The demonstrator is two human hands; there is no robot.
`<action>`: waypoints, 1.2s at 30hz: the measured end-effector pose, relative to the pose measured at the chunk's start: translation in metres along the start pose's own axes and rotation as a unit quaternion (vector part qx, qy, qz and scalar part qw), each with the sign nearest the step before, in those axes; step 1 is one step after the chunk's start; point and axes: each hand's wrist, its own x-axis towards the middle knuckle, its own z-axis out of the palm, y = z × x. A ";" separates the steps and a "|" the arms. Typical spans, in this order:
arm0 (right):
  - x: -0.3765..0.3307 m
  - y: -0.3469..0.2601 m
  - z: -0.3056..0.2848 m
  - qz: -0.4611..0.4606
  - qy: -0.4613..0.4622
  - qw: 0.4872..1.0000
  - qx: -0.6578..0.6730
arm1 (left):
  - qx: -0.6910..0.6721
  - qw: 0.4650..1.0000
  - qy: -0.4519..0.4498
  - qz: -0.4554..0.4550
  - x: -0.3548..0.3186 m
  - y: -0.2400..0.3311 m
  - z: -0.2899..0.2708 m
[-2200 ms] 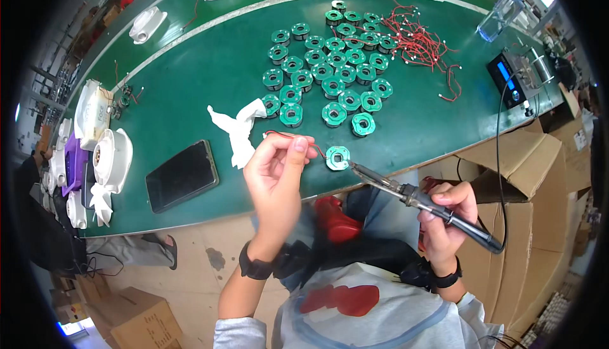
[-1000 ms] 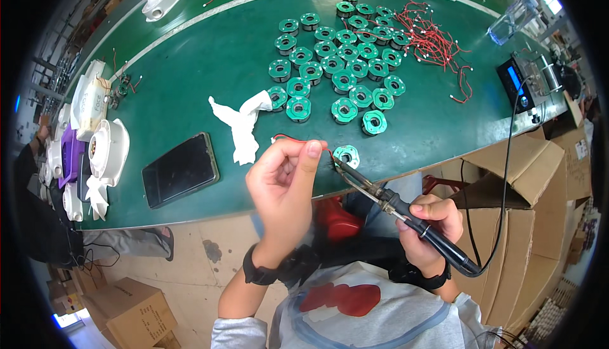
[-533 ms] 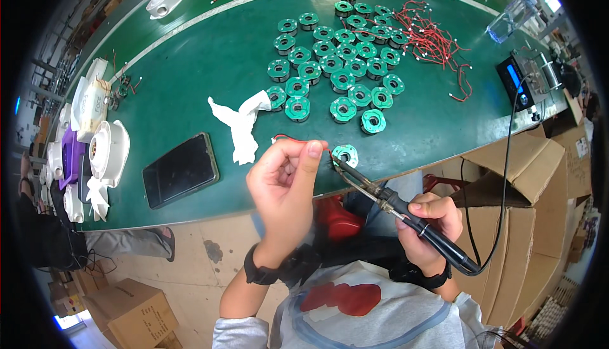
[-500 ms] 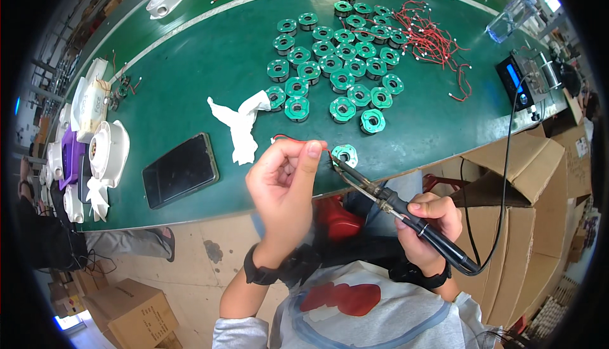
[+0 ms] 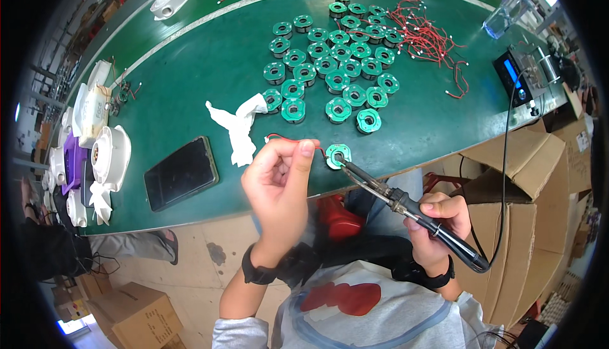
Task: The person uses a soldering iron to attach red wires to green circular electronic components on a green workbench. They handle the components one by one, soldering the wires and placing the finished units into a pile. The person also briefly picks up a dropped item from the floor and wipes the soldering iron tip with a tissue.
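My left hand [image 5: 277,174] pinches a short red wire [image 5: 285,138] between thumb and forefinger. One end of that wire runs toward the left edge of a round green circuit board on a coil [image 5: 343,148], which sits near the table's front edge. My right hand [image 5: 439,227] grips a black soldering iron [image 5: 415,211] with a thin metal tube along its side. The iron's tip is over the board's middle; whether it touches cannot be made out. Beyond, many similar green-topped coils [image 5: 338,110] stand grouped on the green table.
A tangle of red wires [image 5: 422,32] lies at the far right, near a soldering station [image 5: 515,77] and a clear plastic container [image 5: 505,16]. White tissue [image 5: 241,130] and a phone [image 5: 181,174] are on the left, with white housings [image 5: 111,155] beyond. Cardboard boxes [image 5: 507,241] stand at the lower right.
The soldering iron's tip has shifted from the wire at the board's left edge to over the board's middle. My right hand has moved slightly right and down; my left still pinches the wire.
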 end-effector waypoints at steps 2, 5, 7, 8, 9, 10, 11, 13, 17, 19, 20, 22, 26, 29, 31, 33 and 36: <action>-0.001 0.001 -0.002 -0.001 -0.009 1.000 -0.005 | 0.020 1.000 0.003 -0.005 -0.002 -0.001 -0.001; -0.003 0.000 -0.003 0.008 0.012 1.000 -0.009 | -0.016 1.000 0.019 -0.005 0.001 -0.004 -0.002; -0.006 -0.002 -0.007 0.020 0.037 0.999 -0.015 | -0.053 0.997 0.018 -0.061 0.005 -0.001 -0.003; -0.007 -0.005 -0.010 0.041 0.045 0.998 -0.014 | -0.072 0.993 0.018 -0.088 0.007 0.000 -0.004; -0.007 -0.004 -0.010 0.043 0.050 0.998 -0.007 | -0.074 0.993 0.017 -0.087 0.008 0.001 -0.004; -0.006 -0.004 -0.010 0.045 0.056 0.997 0.001 | -0.076 0.993 0.017 -0.086 0.010 0.001 -0.006; -0.006 -0.003 -0.009 0.049 0.046 0.998 0.008 | -0.078 0.993 0.016 -0.084 0.011 0.002 -0.007; -0.006 0.000 -0.005 0.058 0.026 0.998 0.019 | -0.051 0.994 0.017 -0.092 0.011 0.002 -0.007; -0.006 0.004 0.001 0.135 0.045 0.988 0.052 | -0.053 0.993 0.028 -0.106 0.011 0.000 -0.013; -0.001 0.000 0.006 0.164 0.056 0.980 0.095 | -0.062 0.990 0.027 -0.122 0.012 0.000 -0.016; 0.000 -0.001 0.008 0.179 0.061 0.975 0.116 | -0.067 0.989 0.026 -0.130 0.012 0.000 -0.017; -0.001 -0.001 0.009 0.192 0.053 0.973 0.115 | -0.068 0.988 0.014 -0.134 0.013 0.001 -0.020; -0.003 0.001 0.013 0.162 0.021 0.982 0.091 | -0.069 0.987 -0.002 -0.143 0.013 0.002 -0.022; -0.003 0.000 0.017 0.148 0.007 0.986 0.072 | -0.071 0.987 -0.006 -0.142 0.012 0.000 -0.024; -0.002 0.000 0.019 0.145 0.005 0.987 0.066 | -0.073 0.987 -0.011 -0.144 0.012 0.002 -0.024; -0.002 0.001 0.020 0.144 0.006 0.987 0.066 | -0.072 0.987 -0.012 -0.142 0.011 0.002 -0.023; -0.003 0.002 0.021 0.143 0.000 0.988 0.058 | -0.069 0.988 -0.012 -0.136 0.010 0.002 -0.025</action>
